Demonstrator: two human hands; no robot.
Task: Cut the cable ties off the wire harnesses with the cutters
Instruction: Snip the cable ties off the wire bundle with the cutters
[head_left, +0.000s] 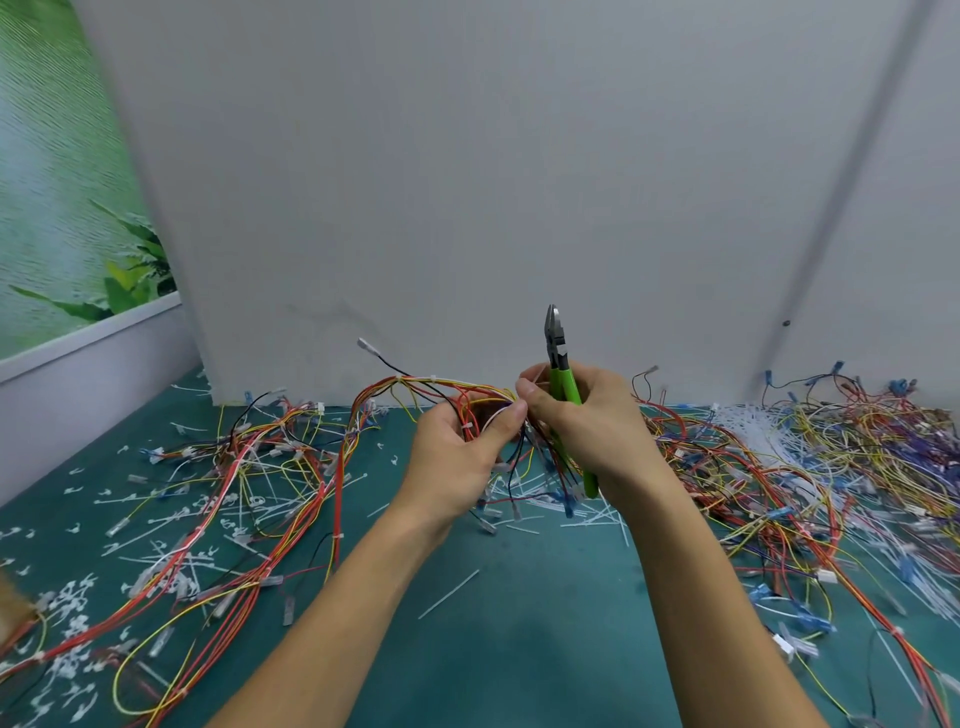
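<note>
Checker: Nearest the lens?
Operator: Green tabletop (519, 649), littered with cut tie scraps (72, 597).
Checker: Left hand (457, 462)?
Operator: Fingers (506, 422) curled round a red, yellow and black wire harness (441, 387), raised above the tabletop at centre; white cable tie (467, 427) beside the thumb.
Checker: Right hand (592, 431)?
Operator: Clenched round the green handles of the cutters (563, 379), jaws pointing up, thumb touching the same harness.
Checker: Elsewhere?
Operator: Loose harnesses (260, 467) at left; harness pile (831, 467) at right.
</note>
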